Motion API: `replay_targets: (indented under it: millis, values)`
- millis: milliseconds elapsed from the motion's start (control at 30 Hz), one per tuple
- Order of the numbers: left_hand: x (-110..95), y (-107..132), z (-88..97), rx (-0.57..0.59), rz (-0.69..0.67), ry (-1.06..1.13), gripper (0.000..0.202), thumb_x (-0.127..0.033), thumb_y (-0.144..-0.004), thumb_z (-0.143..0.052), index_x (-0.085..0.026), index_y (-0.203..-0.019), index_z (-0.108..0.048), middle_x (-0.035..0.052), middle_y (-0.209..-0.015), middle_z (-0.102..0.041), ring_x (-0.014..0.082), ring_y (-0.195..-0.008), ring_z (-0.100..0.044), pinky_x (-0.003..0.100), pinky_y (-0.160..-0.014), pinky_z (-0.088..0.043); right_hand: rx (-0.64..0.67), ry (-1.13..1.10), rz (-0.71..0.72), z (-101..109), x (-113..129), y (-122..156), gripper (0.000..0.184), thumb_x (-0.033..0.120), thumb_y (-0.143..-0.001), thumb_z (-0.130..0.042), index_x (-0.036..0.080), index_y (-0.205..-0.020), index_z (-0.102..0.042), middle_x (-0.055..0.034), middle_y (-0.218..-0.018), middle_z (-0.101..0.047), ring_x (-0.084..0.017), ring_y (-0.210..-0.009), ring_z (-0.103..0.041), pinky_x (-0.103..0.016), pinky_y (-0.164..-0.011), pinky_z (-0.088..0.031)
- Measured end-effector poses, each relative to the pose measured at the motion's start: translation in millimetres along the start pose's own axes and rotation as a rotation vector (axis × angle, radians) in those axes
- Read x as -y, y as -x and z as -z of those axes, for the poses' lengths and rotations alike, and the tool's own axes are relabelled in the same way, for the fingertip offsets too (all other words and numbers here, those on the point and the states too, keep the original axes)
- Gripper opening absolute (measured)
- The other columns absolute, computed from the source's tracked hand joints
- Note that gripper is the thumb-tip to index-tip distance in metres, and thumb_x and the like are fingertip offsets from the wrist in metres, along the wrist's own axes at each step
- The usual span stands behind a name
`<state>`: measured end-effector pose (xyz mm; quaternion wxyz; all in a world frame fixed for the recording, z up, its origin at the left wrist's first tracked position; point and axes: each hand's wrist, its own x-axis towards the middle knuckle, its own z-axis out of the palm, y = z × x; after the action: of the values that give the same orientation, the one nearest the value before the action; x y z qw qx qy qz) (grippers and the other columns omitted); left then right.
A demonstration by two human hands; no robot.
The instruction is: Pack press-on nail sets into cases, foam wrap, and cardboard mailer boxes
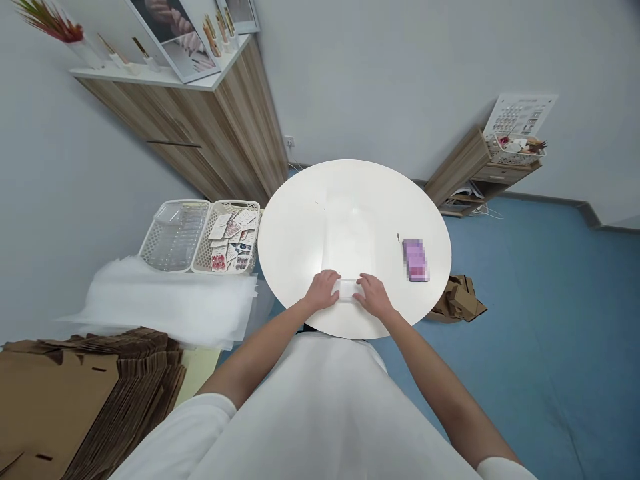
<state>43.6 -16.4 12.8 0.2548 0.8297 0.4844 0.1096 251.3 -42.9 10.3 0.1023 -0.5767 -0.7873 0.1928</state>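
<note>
Head view: one view is supplied; all items below were noted from it.
White bundle: one [349, 291], found at the near edge of the round table [295, 233], in the middle; its contents cannot be seen.
Hands: two; the bundle's left end is gripped by the left hand [323, 291], its right end by the right hand [374, 295], fingers curled.
Work done: the bundle is judged to be partly formed, being compact and narrow.
Work left: a pale sheet [350, 227], one, appears to be laid flat beyond the bundle; if joined to it, that length is unrolled.
Purple pack: one [415, 260], placed on the right of the table, untouched; detail is blurred.
Baskets: two at left; clear plastic trays [177, 233] are held in one, printed cards [233, 237] in the other; neither can be counted exactly.
Sheet stack: one [170, 300], near left, unused.
Cardboard: one flat stack [55, 400], near left, unfolded; one brown heap [455, 300] on the floor at right, pieces uncounted.
</note>
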Motion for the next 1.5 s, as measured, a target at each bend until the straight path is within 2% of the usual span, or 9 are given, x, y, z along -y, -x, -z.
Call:
replay_targets:
  millis: [67,167,367,533,800,933,1067,1300,1500]
  values:
    - [-7.1,-2.3,-3.2,0.121,-0.092,-0.041,0.047,-0.030,-0.066,-0.058,-0.022,-0.111,-0.044,0.0072,-0.125,-0.041,0.0264,-0.117,-0.032,0.040,-0.096,-0.024,0.140,0.021,0.067,-2.9,3.1,0.7,0.036,0.031,-0.070,-0.057,0.021,-0.103,-0.046,-0.0103,-0.128,-0.038,-0.026,-0.119,-0.032,-0.043,-0.093,-0.028]
    - [-10.7,-3.4,-7.4,0.223,-0.083,-0.072,0.056,-0.029,-0.061,-0.063,-0.023,-0.113,-0.042,0.0075,-0.130,-0.037,0.0275,-0.118,-0.032,0.040,-0.096,-0.023,0.219,0.046,0.020,-10.2,3.9,2.8,0.038,0.024,-0.067,-0.060,0.021,-0.101,-0.045,-0.0109,-0.132,-0.034,-0.026,-0.118,-0.035,-0.042,-0.091,-0.031]
    - [-5.8,6.4,-4.2,0.288,-0.119,-0.018,0.048,-0.024,-0.064,-0.058,-0.021,-0.109,-0.045,0.0085,-0.124,-0.043,0.0270,-0.109,-0.042,0.037,-0.092,-0.027,0.257,-0.001,0.029,-12.8,9.4,16.7,0.034,0.020,-0.067,-0.056,0.018,-0.100,-0.045,-0.0139,-0.127,-0.039,-0.026,-0.108,-0.043,-0.038,-0.086,-0.035]
    - [-6.9,22.9,-3.1,0.322,-0.188,0.061,0.048,-0.030,-0.062,-0.058,-0.021,-0.108,-0.046,0.0071,-0.107,-0.054,0.0256,-0.100,-0.048,0.034,-0.089,-0.030,0.344,-0.121,0.023,-2.6,16.3,31.6,0.036,0.026,-0.066,-0.055,0.019,-0.100,-0.045,-0.0078,-0.103,-0.053,-0.020,-0.088,-0.051,-0.030,-0.071,-0.039]
    - [-11.8,18.1,4.7,0.354,0.009,0.171,0.029,-0.034,-0.071,-0.048,-0.023,-0.097,-0.056,0.0048,-0.091,-0.060,0.0230,-0.089,-0.053,0.031,-0.079,-0.036,0.533,-0.354,-0.155,21.9,9.7,11.4,0.026,0.031,-0.067,-0.054,0.023,-0.092,-0.050,-0.0011,-0.082,-0.057,-0.015,-0.068,-0.050,-0.025,-0.058,-0.035]
    - [-9.4,6.0,13.3,0.331,0.072,0.238,0.027,-0.037,-0.075,-0.044,-0.022,-0.091,-0.061,0.0048,-0.098,-0.059,0.0220,-0.096,-0.050,0.029,-0.082,-0.035,0.506,-0.447,-0.223,27.0,4.2,-3.9,0.018,0.033,-0.073,-0.048,0.023,-0.086,-0.055,-0.0010,-0.084,-0.059,-0.015,-0.071,-0.053,-0.025,-0.060,-0.037]
    - [0.1,2.5,15.2,0.351,0.228,0.324,0.032,-0.040,-0.067,-0.055,-0.021,-0.092,-0.060,0.0044,-0.095,-0.060,0.0214,-0.088,-0.054,0.027,-0.073,-0.040,0.445,-0.452,-0.267,26.1,0.9,-17.1,0.022,0.039,-0.077,-0.043,0.023,-0.081,-0.058,-0.0021,-0.087,-0.062,-0.017,-0.076,-0.055,-0.025,-0.061,-0.039]
    - [23.7,1.0,5.5,0.169,0.452,0.357,0.021,-0.035,-0.069,-0.051,-0.019,-0.082,-0.057,0.0027,-0.085,-0.061,0.0170,-0.077,-0.056,0.024,-0.062,-0.040,0.342,-0.378,-0.372,12.4,-12.8,-27.7,0.030,0.047,-0.077,-0.043,0.020,-0.081,-0.057,-0.0055,-0.088,-0.063,-0.019,-0.079,-0.057,-0.027,-0.064,-0.040]
    - [34.1,1.4,0.1,0.119,0.595,0.284,0.010,-0.028,-0.071,-0.048,-0.019,-0.069,-0.051,0.0011,-0.070,-0.057,0.0155,-0.069,-0.054,0.024,-0.057,-0.039,0.203,-0.247,-0.618,0.3,-29.4,-16.2,0.023,0.038,-0.076,-0.043,0.021,-0.087,-0.054,-0.0069,-0.085,-0.061,-0.020,-0.074,-0.057,-0.028,-0.057,-0.041]
